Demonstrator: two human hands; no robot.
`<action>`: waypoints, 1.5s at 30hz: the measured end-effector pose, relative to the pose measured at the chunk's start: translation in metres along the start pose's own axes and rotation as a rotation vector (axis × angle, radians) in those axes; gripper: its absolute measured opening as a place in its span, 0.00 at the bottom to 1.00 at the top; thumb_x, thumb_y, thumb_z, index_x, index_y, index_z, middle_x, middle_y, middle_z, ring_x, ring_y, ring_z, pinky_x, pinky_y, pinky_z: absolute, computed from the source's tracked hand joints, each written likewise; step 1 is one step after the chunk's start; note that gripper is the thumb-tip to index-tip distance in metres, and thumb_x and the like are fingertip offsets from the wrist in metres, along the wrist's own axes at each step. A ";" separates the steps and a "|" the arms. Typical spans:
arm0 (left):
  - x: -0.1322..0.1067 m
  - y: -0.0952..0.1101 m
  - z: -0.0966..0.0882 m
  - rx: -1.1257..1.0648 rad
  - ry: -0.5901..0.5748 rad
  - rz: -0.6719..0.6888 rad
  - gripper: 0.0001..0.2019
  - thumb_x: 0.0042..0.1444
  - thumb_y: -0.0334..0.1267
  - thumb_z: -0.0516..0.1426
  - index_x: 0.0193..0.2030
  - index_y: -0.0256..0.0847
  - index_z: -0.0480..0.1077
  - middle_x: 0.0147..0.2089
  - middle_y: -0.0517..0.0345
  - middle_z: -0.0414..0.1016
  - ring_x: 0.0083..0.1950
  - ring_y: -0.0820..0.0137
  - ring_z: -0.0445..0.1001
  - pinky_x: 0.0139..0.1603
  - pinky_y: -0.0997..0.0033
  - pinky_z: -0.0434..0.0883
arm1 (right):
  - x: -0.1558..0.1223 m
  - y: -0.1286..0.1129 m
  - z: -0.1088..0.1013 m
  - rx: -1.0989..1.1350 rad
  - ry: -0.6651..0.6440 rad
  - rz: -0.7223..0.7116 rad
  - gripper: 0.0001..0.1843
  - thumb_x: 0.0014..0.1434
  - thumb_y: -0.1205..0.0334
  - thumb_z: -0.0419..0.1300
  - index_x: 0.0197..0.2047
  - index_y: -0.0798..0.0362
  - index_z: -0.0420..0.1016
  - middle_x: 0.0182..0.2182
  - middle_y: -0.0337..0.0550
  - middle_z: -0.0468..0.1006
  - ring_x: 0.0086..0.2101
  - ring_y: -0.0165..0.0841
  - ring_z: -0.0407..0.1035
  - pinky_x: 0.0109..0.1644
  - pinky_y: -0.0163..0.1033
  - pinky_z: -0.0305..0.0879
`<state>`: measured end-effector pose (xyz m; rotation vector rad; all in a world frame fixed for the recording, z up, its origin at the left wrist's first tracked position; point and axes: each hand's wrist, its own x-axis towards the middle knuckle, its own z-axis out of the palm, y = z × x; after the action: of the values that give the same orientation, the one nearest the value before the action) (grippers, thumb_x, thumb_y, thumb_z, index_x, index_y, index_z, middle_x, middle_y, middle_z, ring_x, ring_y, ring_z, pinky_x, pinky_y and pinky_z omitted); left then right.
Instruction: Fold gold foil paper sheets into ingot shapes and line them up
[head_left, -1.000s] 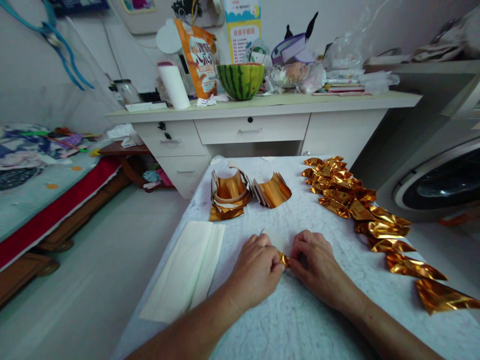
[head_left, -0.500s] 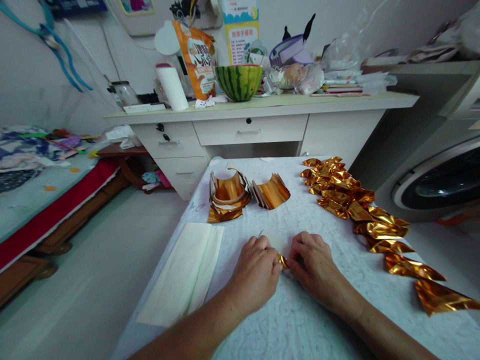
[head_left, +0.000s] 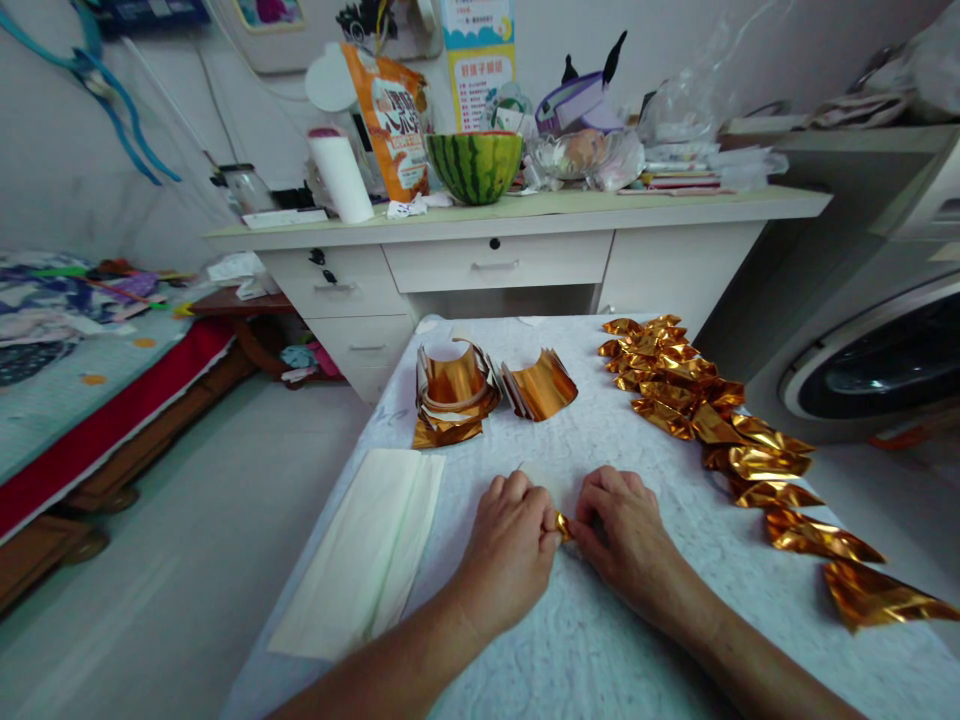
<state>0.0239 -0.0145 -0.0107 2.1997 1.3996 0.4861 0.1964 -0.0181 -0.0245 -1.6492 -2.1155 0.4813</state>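
My left hand (head_left: 512, 548) and my right hand (head_left: 622, 532) meet at the middle of a table with a white textured cloth (head_left: 600, 640). Both are closed in a pinch on one small piece of gold foil paper (head_left: 562, 525), of which only a sliver shows between the fingertips. A pale sheet (head_left: 546, 478) lies just behind the hands. Two curled stacks of gold foil sheets (head_left: 454, 390) (head_left: 541, 385) stand farther back. A long row of folded gold foil pieces (head_left: 720, 420) runs along the right side of the table.
A stack of white paper (head_left: 367, 548) lies at the table's left edge. Behind stands a white desk (head_left: 510, 260) holding a halved watermelon (head_left: 475, 164), a snack bag and clutter. A bed (head_left: 82, 390) is at left, a washing machine (head_left: 877, 370) at right.
The hands stay together on the foil piece, with only slight finger movement. The view has shifted a little.
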 end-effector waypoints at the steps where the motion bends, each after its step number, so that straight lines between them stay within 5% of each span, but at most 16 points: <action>1: -0.001 0.000 0.000 0.003 0.001 -0.008 0.06 0.54 0.27 0.56 0.33 0.42 0.64 0.41 0.58 0.66 0.46 0.64 0.62 0.47 0.63 0.62 | 0.000 0.000 -0.001 0.002 -0.007 0.001 0.05 0.55 0.67 0.62 0.28 0.51 0.71 0.35 0.44 0.71 0.38 0.40 0.61 0.42 0.46 0.57; 12: 0.000 0.000 0.000 0.064 -0.009 -0.057 0.04 0.60 0.34 0.54 0.34 0.42 0.67 0.42 0.57 0.66 0.46 0.63 0.62 0.47 0.61 0.61 | 0.001 0.000 -0.003 0.018 -0.035 0.018 0.05 0.55 0.66 0.63 0.28 0.51 0.73 0.36 0.43 0.71 0.40 0.40 0.62 0.43 0.46 0.58; 32: 0.000 -0.004 -0.003 -0.001 -0.052 -0.056 0.04 0.52 0.31 0.56 0.35 0.43 0.65 0.43 0.57 0.64 0.47 0.61 0.61 0.47 0.61 0.59 | -0.002 -0.002 -0.001 -0.019 -0.012 -0.008 0.04 0.57 0.67 0.60 0.31 0.51 0.70 0.35 0.44 0.70 0.39 0.41 0.61 0.42 0.46 0.57; 45: -0.001 -0.003 -0.002 -0.016 -0.059 -0.069 0.03 0.53 0.31 0.55 0.34 0.43 0.65 0.44 0.57 0.64 0.47 0.62 0.61 0.46 0.61 0.58 | -0.006 -0.002 0.004 -0.141 0.064 -0.035 0.08 0.59 0.56 0.61 0.36 0.50 0.67 0.38 0.46 0.68 0.40 0.43 0.61 0.43 0.49 0.59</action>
<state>0.0197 -0.0136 -0.0106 2.1280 1.4296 0.4032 0.1937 -0.0247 -0.0278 -1.6768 -2.1705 0.2706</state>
